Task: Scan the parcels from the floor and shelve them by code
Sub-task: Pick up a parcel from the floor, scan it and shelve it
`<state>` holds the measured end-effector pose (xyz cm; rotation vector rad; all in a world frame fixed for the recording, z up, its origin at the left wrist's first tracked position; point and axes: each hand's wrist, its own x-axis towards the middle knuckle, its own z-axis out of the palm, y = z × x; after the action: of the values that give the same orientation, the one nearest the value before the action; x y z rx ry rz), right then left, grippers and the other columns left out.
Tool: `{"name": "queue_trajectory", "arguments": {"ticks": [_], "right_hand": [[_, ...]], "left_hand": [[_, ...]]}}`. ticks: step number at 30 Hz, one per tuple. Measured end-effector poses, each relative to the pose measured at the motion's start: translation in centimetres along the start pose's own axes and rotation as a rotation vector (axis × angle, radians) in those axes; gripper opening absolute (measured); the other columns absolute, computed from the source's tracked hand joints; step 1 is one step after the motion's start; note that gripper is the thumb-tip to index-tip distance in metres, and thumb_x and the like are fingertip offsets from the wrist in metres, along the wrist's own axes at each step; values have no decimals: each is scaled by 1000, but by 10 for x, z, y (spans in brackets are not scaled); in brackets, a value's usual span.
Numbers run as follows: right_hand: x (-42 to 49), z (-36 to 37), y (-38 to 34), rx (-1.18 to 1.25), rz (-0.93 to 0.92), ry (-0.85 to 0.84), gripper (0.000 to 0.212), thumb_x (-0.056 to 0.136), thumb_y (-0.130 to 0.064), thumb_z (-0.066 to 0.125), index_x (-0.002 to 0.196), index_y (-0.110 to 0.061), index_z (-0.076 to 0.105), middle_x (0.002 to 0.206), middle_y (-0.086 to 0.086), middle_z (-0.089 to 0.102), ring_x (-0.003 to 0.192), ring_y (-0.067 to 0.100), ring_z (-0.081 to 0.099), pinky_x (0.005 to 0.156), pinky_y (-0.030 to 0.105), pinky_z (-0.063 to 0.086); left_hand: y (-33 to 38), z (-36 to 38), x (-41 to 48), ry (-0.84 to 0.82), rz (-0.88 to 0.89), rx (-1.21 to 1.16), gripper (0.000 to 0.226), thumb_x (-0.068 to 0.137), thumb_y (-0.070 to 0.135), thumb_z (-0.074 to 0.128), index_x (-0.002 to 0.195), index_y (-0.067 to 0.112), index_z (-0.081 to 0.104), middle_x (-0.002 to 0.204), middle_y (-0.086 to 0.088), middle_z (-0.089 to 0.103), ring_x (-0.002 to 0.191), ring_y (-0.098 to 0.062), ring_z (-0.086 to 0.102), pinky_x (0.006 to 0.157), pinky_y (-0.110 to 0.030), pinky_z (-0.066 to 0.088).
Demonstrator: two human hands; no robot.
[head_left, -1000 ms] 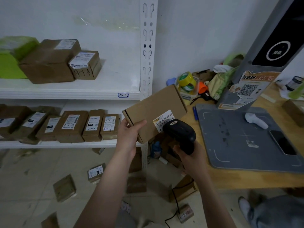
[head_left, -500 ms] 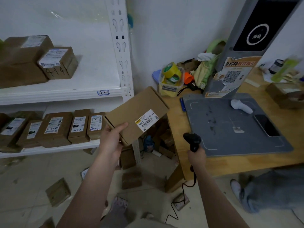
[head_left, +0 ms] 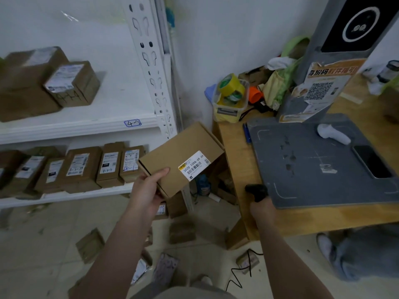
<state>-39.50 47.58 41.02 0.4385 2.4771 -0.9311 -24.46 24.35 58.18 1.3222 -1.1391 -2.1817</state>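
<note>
My left hand [head_left: 149,190] grips a flat brown cardboard parcel [head_left: 177,156] by its lower left corner, label side up, held in the air in front of the white shelf rack [head_left: 86,124]. Its white and yellow barcode label [head_left: 194,166] faces me. My right hand [head_left: 262,210] holds the black barcode scanner [head_left: 257,192] by its handle at the front left edge of the wooden table [head_left: 235,160]. The scanner's black cable [head_left: 239,275] trails down to the floor.
Labelled brown parcels fill the lower shelf [head_left: 82,169] and two sit on the upper shelf [head_left: 43,83]. Several parcels [head_left: 90,244] lie scattered on the floor. A grey scanning mat [head_left: 313,160] with a phone [head_left: 372,161] and a white scanner [head_left: 332,134] covers the table. Another person's leg [head_left: 367,255] is at the lower right.
My right hand has pulled the scanner away from the parcel's label and lowered it to the table's edge. The parcel has stayed in my left hand, and my view has swung right.
</note>
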Motion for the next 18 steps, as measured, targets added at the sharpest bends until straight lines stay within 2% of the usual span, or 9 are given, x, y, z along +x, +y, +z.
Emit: {"name": "queue_trajectory", "arguments": {"ticks": [3,5,9,12,15,18], "right_hand": [[-5,3,-5,-33,39,111,63,85,-18,64,138,-2,34,140,22,41,131,40,38,105,51,36],[-12,3,-10,-20,45,195,68,81,-19,69,137,-3,33,142,22,35,134,39,31,108,51,30],[-29,8,-20,31,-25,344,71,74,-17,74,133,-3,37,141,22,35,133,40,29,108,53,29],[-50,15,-39,92,-163,462,68,74,-15,77,131,-1,43,137,24,42,127,41,36,100,51,36],[-85,23,-73,237,-333,424,59,84,-15,72,134,-4,44,137,17,44,126,34,41,98,40,40],[-141,45,-110,383,-542,269,43,97,-25,60,136,-13,46,132,4,50,119,19,51,96,32,48]], "left_hand": [[-3,7,1,-12,-8,12,39,89,6,70,125,14,55,112,-8,66,102,-24,62,76,-39,54],[-5,11,0,-17,-9,17,37,89,5,70,122,15,55,110,-7,65,102,-24,62,78,-39,55],[-1,6,2,-47,-4,14,44,89,6,71,129,11,55,113,-9,67,103,-25,64,81,-40,56],[9,-12,1,-49,6,-20,44,89,8,71,130,12,55,113,-9,67,102,-24,64,80,-40,55],[23,-41,1,-19,11,-63,41,89,9,71,128,12,55,116,-12,67,102,-26,64,73,-39,54],[36,-86,0,31,47,-138,39,89,9,71,126,11,59,110,-10,72,95,-23,69,61,-33,57]]}}
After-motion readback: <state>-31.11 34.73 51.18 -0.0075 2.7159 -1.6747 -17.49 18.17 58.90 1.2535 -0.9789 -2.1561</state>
